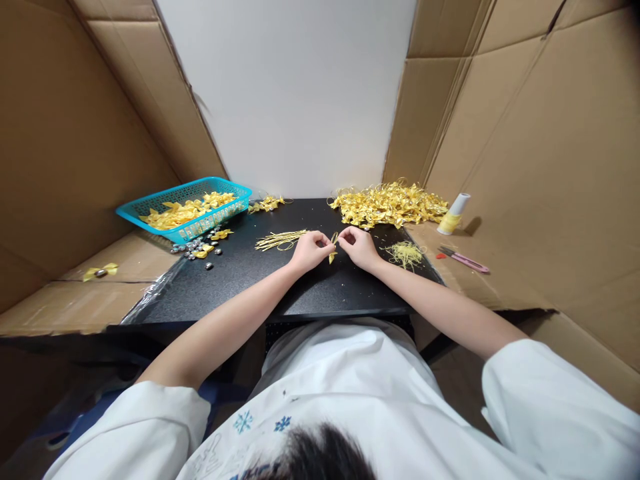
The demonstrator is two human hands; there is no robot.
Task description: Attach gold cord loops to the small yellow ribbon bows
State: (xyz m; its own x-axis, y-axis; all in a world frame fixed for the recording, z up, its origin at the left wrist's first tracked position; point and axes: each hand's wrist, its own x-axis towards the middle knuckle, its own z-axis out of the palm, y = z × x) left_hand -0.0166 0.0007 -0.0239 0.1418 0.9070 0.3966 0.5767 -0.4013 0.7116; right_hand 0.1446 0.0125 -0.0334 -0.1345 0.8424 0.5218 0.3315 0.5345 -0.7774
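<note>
Over the middle of the black table [225, 287], my left hand [309, 253] pinches a small yellow ribbon bow [332, 257], mostly covered by the fingers. A thin yellow cord [335, 237] rises from it in a loop. My right hand [359, 247] is closed at the cord's other side, thumb and forefinger together on what looks like its end. Just left of my left hand lies a bundle of cut yellow cords [277, 240]. To the right of my right hand is a small heap of short cord scraps [405, 253].
A turquoise basket [210, 223] of yellow bows stands at the left, with several silver bells [193, 249] before it. Behind my right hand is a big pile of finished-looking bows [390, 203]. A cone spool [454, 215] and pink snips [470, 263] are at right. Cardboard walls enclose both sides.
</note>
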